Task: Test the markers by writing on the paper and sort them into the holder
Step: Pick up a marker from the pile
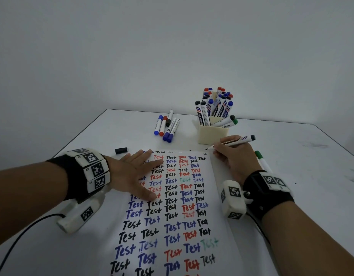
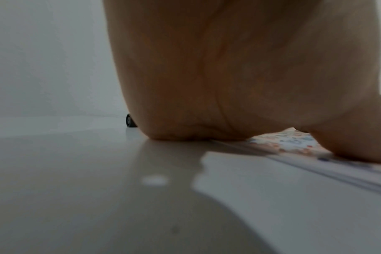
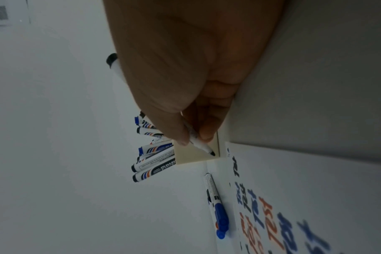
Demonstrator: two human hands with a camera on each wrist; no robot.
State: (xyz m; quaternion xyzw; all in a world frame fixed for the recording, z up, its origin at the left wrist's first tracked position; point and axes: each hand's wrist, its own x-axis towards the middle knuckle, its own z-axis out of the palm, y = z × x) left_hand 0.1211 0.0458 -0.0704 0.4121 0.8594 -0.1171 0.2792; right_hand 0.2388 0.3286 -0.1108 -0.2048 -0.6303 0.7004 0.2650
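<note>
The white table [image 1: 291, 156] carries a sheet of paper [image 1: 217, 196] at six o'clock, covered in rows of "Test". A black cap [image 1: 121, 150] lies at nine o'clock, five loose markers [image 1: 168, 125] at eleven, a cream holder [image 1: 213, 134] at one, and a green marker [image 1: 261, 160] at three.
</note>
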